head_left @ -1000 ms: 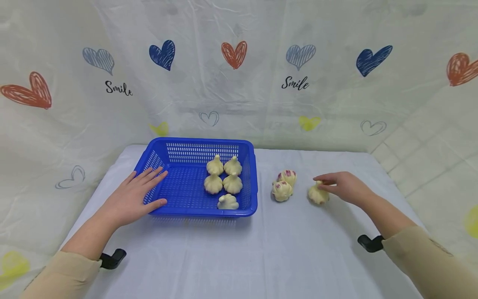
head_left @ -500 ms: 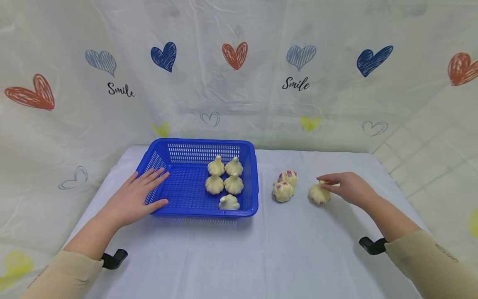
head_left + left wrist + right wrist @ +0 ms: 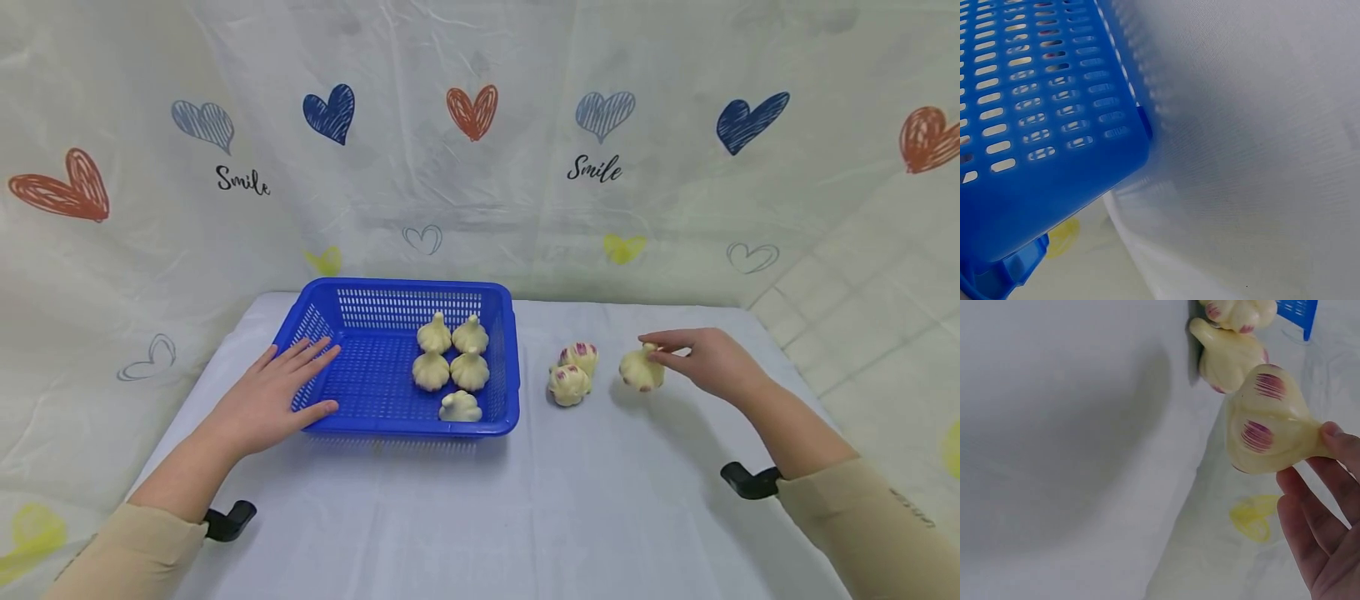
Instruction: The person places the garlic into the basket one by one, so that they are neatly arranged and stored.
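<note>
My right hand (image 3: 708, 360) pinches a garlic bulb (image 3: 640, 369) by its stem, a little above the table. In the right wrist view the bulb (image 3: 1269, 422) shows purple streaks on its cream skin. Two more garlic bulbs (image 3: 569, 384) lie together on the table to its left. With fingers spread, my left hand (image 3: 273, 393) rests at the near left rim of a blue basket (image 3: 352, 427). Several garlic bulbs (image 3: 469, 370) sit in the basket's right half. The left wrist view shows the basket's slotted wall (image 3: 1029, 119) but not the hand.
A white cloth covers the table (image 3: 495, 517). Behind it hangs a pale curtain (image 3: 517, 225) printed with hearts and the word Smile. The two loose bulbs lie between the basket and my right hand.
My right hand has lifted the garlic bulb slightly off the table, and its shadow now shows apart below it. The left hand stays at the basket.
</note>
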Tool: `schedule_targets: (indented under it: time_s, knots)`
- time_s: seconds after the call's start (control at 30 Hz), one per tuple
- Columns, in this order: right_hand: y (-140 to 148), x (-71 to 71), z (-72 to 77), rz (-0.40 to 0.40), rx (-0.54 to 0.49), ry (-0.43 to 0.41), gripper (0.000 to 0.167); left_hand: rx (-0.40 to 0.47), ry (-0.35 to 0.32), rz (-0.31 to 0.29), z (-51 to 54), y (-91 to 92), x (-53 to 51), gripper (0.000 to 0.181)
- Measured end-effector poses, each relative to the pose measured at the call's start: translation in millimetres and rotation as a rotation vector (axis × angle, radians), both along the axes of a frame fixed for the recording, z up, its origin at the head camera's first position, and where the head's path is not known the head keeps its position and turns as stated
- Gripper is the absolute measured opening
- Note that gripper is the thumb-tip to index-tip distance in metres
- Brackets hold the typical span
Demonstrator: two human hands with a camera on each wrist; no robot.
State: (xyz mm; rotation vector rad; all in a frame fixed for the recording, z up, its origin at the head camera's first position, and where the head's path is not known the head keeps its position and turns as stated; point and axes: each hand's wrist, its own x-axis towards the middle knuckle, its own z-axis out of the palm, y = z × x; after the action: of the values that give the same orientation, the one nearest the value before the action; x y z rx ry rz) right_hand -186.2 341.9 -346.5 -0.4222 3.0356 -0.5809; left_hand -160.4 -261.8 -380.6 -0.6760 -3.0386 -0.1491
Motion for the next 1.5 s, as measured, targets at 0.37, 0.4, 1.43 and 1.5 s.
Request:
schedule_targets:
  time_s: [0.37, 0.4, 1.43, 1.5]
  knots:
    - [-16, -3.1, 13.5, 0.019, -0.046, 0.067, 0.034, 0.008, -0.02, 0.008, 1.8, 0.9, 1.5, 0.082]
    - [-19, -4.0, 14.7, 0.024, -0.051, 0.071, 0.034, 0.006, -0.02, 0.008, 1.5, 0.8, 1.5, 0.082]
    - [-172, -38.4, 52.4, 0.321, -0.03, 0.064, 0.031, 0.003, 0.006, -0.008, -1.0, 0.2, -0.1, 0.084]
    - [-183, -40.3, 53.0, 0.363, -0.028, 0.056, 0.031, 0.001, -0.003, -0.005, -0.6, 0.1, -0.3, 0.085]
